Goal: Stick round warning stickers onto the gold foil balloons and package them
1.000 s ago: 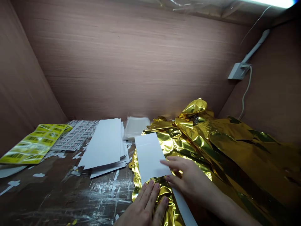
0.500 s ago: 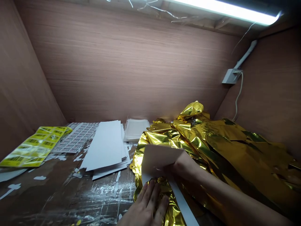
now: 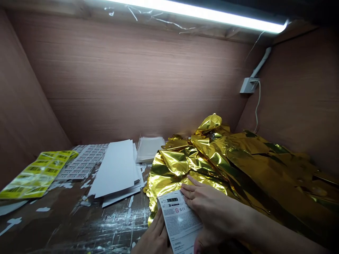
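Note:
A white printed sheet [image 3: 178,220] with small text and symbols lies face up over gold foil [image 3: 164,178] near the bottom centre. My right hand [image 3: 209,206] rests on its right edge, fingers spread, the fingertips on the foil and the thumb at the sheet's lower part. Beside the left edge is my left hand [image 3: 156,234], its fingers partly under the sheet, so what they hold, if anything, is hidden. The gold foil spreads in a crumpled heap behind both hands and to the right.
Left of the foil lie a stack of white sheets [image 3: 115,169], a pile of clear sleeves [image 3: 150,149], sticker sheets [image 3: 83,162] and yellow label sheets [image 3: 39,173]. Paper scraps dot the taped brown table [image 3: 106,225]. A wooden wall [image 3: 119,88] stands behind.
The sheet has turned from its plain side to its printed side and come down lower. My right hand has lowered onto it and opened its fingers. My left hand has shifted slightly left.

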The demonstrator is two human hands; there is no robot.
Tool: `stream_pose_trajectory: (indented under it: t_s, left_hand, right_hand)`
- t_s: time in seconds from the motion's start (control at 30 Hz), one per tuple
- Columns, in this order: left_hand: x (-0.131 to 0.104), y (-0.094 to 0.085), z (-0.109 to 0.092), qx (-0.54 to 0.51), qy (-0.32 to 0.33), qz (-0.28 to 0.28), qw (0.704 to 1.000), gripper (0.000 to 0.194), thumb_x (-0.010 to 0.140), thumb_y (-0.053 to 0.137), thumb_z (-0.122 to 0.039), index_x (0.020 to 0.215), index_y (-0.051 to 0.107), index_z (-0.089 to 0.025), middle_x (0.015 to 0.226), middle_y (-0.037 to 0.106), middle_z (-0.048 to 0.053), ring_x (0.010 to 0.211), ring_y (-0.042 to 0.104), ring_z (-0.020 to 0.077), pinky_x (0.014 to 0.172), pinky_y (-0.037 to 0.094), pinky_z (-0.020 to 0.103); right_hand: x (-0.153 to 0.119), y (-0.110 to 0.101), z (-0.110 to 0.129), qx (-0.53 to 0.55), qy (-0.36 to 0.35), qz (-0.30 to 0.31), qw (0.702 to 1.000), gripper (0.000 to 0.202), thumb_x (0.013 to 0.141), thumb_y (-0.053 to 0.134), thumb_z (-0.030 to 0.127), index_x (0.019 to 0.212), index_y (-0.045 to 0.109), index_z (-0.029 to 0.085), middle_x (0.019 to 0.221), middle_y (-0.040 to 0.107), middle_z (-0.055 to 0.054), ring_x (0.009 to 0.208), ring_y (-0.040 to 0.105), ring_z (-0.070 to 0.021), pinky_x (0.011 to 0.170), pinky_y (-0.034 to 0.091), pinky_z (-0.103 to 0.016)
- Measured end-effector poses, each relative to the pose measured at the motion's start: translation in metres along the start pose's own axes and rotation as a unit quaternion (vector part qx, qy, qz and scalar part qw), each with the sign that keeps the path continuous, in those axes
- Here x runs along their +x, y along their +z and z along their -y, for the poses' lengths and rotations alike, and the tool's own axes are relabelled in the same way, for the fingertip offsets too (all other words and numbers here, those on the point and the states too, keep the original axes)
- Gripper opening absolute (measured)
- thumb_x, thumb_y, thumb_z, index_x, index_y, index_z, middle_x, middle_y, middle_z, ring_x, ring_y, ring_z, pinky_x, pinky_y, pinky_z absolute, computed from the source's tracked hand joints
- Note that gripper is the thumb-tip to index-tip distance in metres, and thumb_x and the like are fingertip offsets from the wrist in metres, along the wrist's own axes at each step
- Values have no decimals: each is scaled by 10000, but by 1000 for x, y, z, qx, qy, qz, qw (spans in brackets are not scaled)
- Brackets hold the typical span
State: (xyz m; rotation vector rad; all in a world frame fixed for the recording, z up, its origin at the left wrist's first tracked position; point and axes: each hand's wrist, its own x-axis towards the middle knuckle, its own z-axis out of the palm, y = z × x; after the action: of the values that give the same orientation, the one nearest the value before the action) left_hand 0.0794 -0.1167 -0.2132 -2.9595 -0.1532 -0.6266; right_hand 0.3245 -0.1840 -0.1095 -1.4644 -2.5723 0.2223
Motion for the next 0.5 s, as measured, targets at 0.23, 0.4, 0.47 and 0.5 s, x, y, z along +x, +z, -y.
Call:
stream_pose_trajectory:
  t_s: [0.23,0.4,0.47,0.5]
  left_hand:
    - [29,-74,20,19,-179,33,983,669,936,612,-561,1452,572,-137,1396,648,216,1259,615,407,1036,486,495]
    - [67,-90,26,-146,-276,113,943,402,823,769,-536,1084,749,-231,972,748,89,951,657,320,827,463,392]
    - [67,-81,30,-200,-312,83,925,492,672,903,-478,1060,744,-219,997,732,75,962,623,309,832,426,370]
    - [65,-77,33,-219,-329,70,916,548,617,936,-471,1048,737,-198,999,721,74,949,609,301,820,411,359]
  right_hand:
    - [-1,-5,5,7,35,32,999,925,622,869,683,1276,706,48,1334,680,-261,1456,435,-447,1288,75,-549]
    - [1,-8,9,25,23,26,999,1191,625,860,699,1571,427,119,1528,537,-238,1526,303,-445,1260,77,-598]
    - [4,-7,9,25,13,19,999,1305,599,874,697,1631,303,139,1556,501,-224,1517,298,-452,1254,85,-600]
    - [6,-6,9,18,9,11,1000,1361,565,889,695,1639,272,131,1523,523,-226,1493,326,-457,1250,94,-603]
